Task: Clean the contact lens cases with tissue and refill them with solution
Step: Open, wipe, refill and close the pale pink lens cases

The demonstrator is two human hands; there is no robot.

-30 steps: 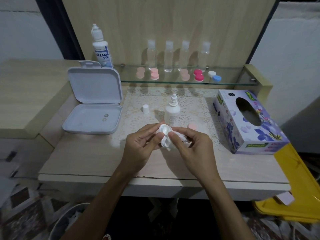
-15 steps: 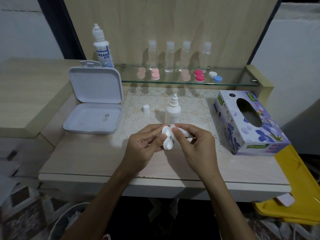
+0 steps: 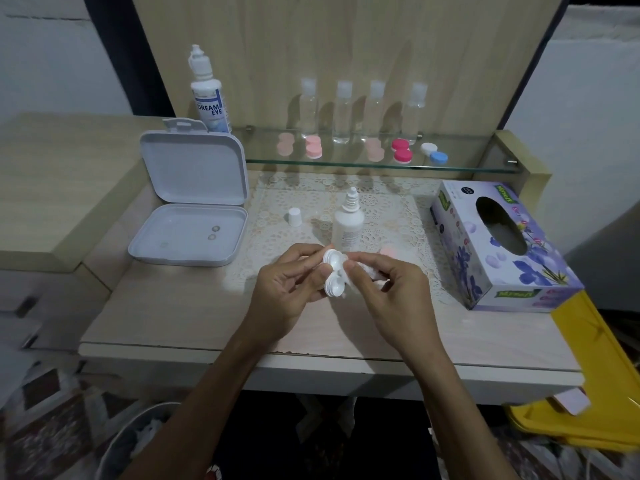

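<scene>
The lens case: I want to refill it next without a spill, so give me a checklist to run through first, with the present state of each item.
1. Case held firmly: ok, the left hand pinches it above the table.
2. Both wells uncapped: ok, both show open.
3. Wells wiped dry: cannot tell; the right hand holds tissue against the case.
4. Solution bottle uncapped: ok, its cap stands apart on the mat.
5. Bottle within reach: ok, upright just behind the hands.
6. A hand free for the bottle: not ok, both are busy.
</scene>
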